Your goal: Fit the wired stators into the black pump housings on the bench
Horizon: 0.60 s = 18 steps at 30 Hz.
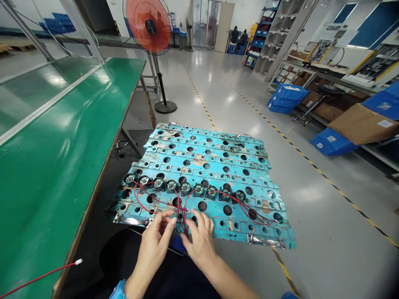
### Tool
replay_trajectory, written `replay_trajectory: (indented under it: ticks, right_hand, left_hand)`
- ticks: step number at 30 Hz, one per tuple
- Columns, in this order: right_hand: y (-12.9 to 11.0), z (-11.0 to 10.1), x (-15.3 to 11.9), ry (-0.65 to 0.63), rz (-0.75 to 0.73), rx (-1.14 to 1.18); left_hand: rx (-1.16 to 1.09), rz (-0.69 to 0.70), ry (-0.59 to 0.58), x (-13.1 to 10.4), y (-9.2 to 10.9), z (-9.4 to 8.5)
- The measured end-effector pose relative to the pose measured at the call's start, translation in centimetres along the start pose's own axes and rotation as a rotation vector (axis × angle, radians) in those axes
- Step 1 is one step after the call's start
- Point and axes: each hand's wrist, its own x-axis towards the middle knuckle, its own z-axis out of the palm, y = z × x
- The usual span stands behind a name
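Note:
A worn blue board full of round holes lies in front of me. Across it runs a row of several round black parts with green centres, and red wires trail from them. My left hand is at the board's near edge, thumb and fingers curved and apart, left of the wire bundle. To the right of that bundle my right hand has its fingers spread over the near edge, beside the wires. No thing can be seen gripped in either hand.
A green-topped table stands at the left, with a loose red wire on its near corner. Beyond the board is a red standing fan. Blue bins and shelving line the right side. Two people sit far back.

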Motion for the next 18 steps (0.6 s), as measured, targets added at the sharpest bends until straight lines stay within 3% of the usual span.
replay_trajectory:
  ticks: [2,5,7,9,13,18]
  right_hand:
    - [0.2,-1.0,0.5,-0.04,0.043,0.122]
    - [1.9,-4.5,0.4,-0.162,0.092,0.161]
    - [3.8,-6.8,0.6,-0.17,0.033,-0.039]
    - [6.0,-8.2,1.1,-0.091,-0.06,-0.305]
    - [9.5,-7.8,1.8,0.079,-0.124,-0.585]
    - [10.2,-6.2,0.1,0.164,-0.109,-0.408]
  left_hand:
    - [-0.021,-0.008,-0.035,-0.2,-0.1,0.5]
    - [-0.025,-0.006,-0.045,-0.2,-0.1,1.0]
    - [-0.024,-0.008,-0.046,0.0,0.0,1.0]
    - [-0.026,-0.014,-0.055,0.3,0.0,0.9]
    - [-0.007,-0.013,-0.098,0.6,0.2,1.0]
    - [0.026,0.032,-0.209,0.6,1.0,2.6]
